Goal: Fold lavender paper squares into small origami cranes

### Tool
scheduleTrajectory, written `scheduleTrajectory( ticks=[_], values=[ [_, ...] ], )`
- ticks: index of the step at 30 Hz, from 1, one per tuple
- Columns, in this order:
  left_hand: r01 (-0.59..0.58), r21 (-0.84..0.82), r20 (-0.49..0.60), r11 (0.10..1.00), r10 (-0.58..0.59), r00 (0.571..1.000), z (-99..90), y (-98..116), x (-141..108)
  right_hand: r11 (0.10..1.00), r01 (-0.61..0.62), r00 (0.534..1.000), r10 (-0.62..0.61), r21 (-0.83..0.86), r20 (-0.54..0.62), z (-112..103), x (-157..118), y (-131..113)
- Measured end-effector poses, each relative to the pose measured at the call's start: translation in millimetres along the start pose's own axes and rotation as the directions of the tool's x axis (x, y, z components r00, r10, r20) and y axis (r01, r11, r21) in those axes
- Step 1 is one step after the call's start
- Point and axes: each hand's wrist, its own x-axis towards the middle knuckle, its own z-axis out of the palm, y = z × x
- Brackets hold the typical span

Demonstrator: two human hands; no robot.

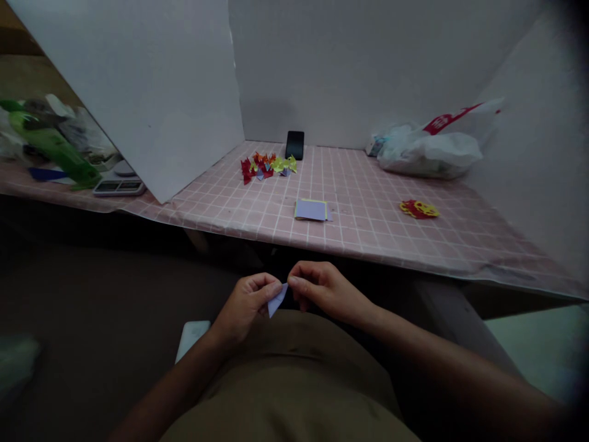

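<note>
A small folded piece of lilac paper (277, 301) is pinched between the thumb and fingers of my left hand (251, 302), above my lap. My right hand (322, 287) has its thumb and forefinger pressed together at the paper's upper right corner. On the table in front of my hands lies a stack of square paper (311, 210), lilac on top with yellow edges showing. Farther back, a cluster of small folded paper pieces (267, 167) in red, orange, yellow and lilac sits near the left panel.
On the pink checked tablecloth (359, 227) are a dark phone (295, 145), a white plastic bag (430, 153) and red and yellow cut-out shapes (418, 209). A scale (118, 186) and a green bottle (53, 144) stand at the left, beyond a white panel (151, 92).
</note>
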Motion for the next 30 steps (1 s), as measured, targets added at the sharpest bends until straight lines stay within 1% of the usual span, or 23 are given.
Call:
scheduleTrajectory(
  ticks=[10, 13, 17, 21, 26, 28, 30],
  values=[
    [-0.002, 0.029, 0.037, 1.0, 0.001, 0.999, 1.8, 1.5, -1.1, 1.0, -0.006, 1.0, 0.007, -0.008, 0.024, 3.3, 0.6, 1.9],
    [-0.02, 0.077, 0.04, 0.997, 0.017, 0.999, 2.8, 5.2, -2.0, 1.0, -0.028, 0.999, 0.028, 0.01, 0.036, 4.4, 1.4, 3.4],
    [-0.079, 0.143, 0.02, 0.987, 0.077, 0.997, 3.5, 8.7, -2.0, 0.998, -0.055, 0.998, 0.055, 0.03, 0.013, 4.4, 2.8, 5.1],
    [-0.135, 0.186, -0.004, 0.973, 0.138, 0.99, 1.7, 7.6, -1.4, 0.998, -0.04, 0.999, 0.04, 0.042, -0.019, 2.8, 2.8, 4.8],
    [-0.165, 0.235, -0.036, 0.958, 0.178, 0.983, 2.3, 9.4, -4.6, 0.999, -0.02, 1.0, 0.021, 0.028, -0.012, 3.6, 2.9, 6.5],
    [-0.168, 0.235, -0.038, 0.957, 0.181, 0.983, 3.2, 10.4, -5.6, 0.999, -0.011, 1.0, 0.011, 0.042, 0.002, 4.3, 3.4, 8.3],
    [-0.165, 0.186, -0.055, 0.969, 0.178, 0.982, 3.8, 10.1, -5.7, 0.997, -0.008, 1.0, 0.008, 0.071, -0.001, 4.6, 4.2, 10.1]
  ],
)
